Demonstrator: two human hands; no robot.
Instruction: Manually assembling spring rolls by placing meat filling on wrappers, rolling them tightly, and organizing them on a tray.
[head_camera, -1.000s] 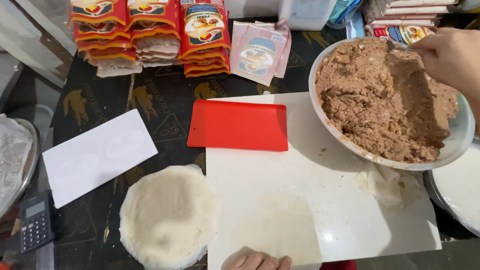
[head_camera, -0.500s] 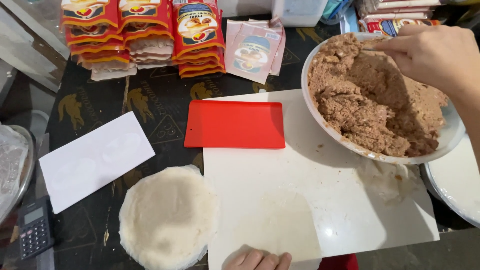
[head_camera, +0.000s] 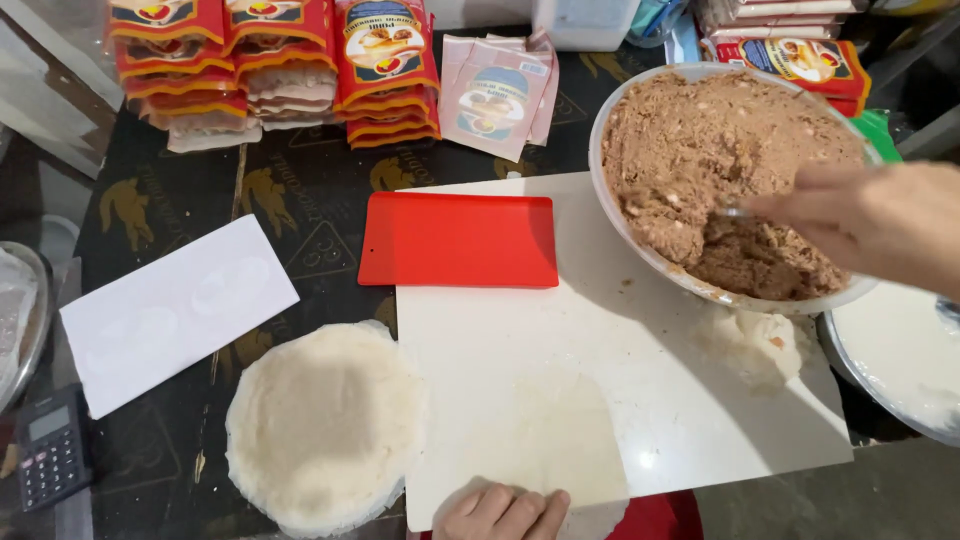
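The right hand (head_camera: 870, 225) — grip pinched on a spoon (head_camera: 728, 212) — digs into the filling bowl (head_camera: 640, 110), far right of the left hand (head_camera: 500, 512), curled on a thin wrapper (head_camera: 545, 440).

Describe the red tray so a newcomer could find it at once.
Start from the big white cutting board in the middle of the table. The red tray lies across its top left corner, left of the bowl of brown filling. It is the only flat, plain red rectangle; the red packets behind are printed and stacked.

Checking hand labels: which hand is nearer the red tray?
Right. The right hand is in the bowl beside the red tray; the left hand rests at the board's near edge.
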